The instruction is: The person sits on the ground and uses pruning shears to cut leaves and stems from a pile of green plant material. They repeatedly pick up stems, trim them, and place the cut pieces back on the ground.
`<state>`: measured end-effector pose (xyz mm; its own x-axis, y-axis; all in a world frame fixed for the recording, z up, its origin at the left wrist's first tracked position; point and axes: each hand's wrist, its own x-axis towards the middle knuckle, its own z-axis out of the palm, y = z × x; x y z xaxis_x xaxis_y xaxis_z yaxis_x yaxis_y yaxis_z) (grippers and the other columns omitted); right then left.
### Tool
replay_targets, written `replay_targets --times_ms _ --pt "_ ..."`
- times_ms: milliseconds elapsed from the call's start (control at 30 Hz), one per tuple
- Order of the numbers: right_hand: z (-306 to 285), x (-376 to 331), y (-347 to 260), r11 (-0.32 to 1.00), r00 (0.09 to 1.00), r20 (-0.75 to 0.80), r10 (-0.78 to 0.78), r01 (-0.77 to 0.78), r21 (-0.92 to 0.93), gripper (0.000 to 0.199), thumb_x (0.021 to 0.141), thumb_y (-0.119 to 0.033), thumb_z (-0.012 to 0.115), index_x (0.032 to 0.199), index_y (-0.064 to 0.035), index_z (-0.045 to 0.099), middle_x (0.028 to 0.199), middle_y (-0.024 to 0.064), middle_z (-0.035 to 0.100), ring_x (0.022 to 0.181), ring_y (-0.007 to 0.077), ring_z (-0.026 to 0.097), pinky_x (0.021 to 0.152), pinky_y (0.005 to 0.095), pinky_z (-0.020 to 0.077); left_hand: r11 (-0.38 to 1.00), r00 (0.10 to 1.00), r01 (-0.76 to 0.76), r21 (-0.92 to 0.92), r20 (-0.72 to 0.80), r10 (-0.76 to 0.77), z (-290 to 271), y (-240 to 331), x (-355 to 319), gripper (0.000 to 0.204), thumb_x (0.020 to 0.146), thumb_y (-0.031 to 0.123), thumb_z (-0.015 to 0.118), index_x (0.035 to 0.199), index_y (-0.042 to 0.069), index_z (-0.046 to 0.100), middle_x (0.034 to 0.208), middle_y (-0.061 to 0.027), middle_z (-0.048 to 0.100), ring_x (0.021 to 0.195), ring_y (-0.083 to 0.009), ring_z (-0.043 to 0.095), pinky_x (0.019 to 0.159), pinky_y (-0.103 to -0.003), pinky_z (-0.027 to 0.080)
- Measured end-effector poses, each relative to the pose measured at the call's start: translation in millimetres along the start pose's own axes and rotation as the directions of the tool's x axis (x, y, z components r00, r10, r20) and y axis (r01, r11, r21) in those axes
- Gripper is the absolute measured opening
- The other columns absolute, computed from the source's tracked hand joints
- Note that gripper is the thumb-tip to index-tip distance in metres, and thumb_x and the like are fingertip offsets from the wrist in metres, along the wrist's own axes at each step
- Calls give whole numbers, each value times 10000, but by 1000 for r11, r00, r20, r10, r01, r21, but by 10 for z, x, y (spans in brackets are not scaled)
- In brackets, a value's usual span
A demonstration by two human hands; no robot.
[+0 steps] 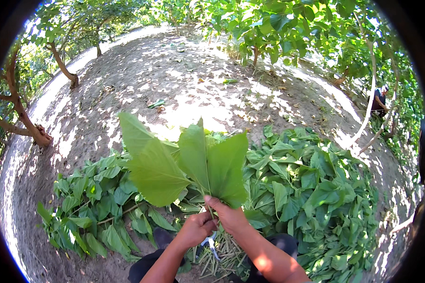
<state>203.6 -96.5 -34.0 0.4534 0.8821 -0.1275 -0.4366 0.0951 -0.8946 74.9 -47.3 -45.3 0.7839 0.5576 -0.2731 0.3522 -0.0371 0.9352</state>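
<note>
Several large green leaves [193, 160] fan upward in a bunch in front of me, their stalks gathered at the bottom. My right hand [226, 217] is closed on the stalks, its thumb pressed just under the leaf blades. Right beside it, slightly lower, my left hand [197, 229] has its fingers curled round the lower ends of the stalks. Below both hands lies a tool with white and blue parts [211, 245], partly hidden, so its kind is unclear. It rests by a heap of short cut stalks [227, 257] between my legs.
A leafy pile [108, 203] with branches lies at left; a bigger heap of leaves [311, 198] spreads at right. Tree trunks [26, 118] stand at far left, and leafy trees [269, 33] behind. Another person [378, 100] crouches at far right near a pale, slender trunk [370, 94].
</note>
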Motion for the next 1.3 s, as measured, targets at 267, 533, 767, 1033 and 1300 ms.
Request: replay_targets --times_ms 267,533,767,1033,1300 --pt "16 -35 -133 991 991 99 -89 78 106 29 891 -27 624 907 -21 601 732 0 551 667 98 505 605 271 409 881 948 -83 -465 -310 -75 -304 118 -37 279 940 211 563 1088 -23 594 985 -115 667 849 -194 656 742 -314 536" --pt "54 -147 -47 997 981 178 72 -68 -30 83 904 -43 612 986 -26 613 818 4 593 722 96 522 634 260 424 630 938 -260 -732 -346 -14 -321 -185 114 264 944 192 564 1169 54 555 1055 -103 654 903 -224 660 785 -382 559" --pt "56 -207 -133 965 957 287 -49 120 -235 175 908 -113 626 1050 -10 617 853 14 611 765 89 540 674 263 446 608 916 -299 -735 -399 -32 -360 -263 108 232 916 141 578 1124 38 574 1011 -113 666 868 -249 679 701 -372 595" --pt "62 -196 -27 986 992 122 15 5 -165 287 931 -17 553 1216 14 540 1090 61 615 995 162 594 878 305 496 467 984 -164 -869 -177 17 -504 -132 62 246 910 62 540 1139 -28 546 1008 -201 665 884 -347 689 768 -425 605" --pt "85 -149 -26 972 985 -70 161 -146 183 117 852 -15 619 968 -6 622 833 90 656 744 202 642 686 336 525 419 979 -206 -884 -188 84 -497 -57 -12 223 950 178 556 1131 48 570 932 -77 683 904 -235 665 779 -357 552"
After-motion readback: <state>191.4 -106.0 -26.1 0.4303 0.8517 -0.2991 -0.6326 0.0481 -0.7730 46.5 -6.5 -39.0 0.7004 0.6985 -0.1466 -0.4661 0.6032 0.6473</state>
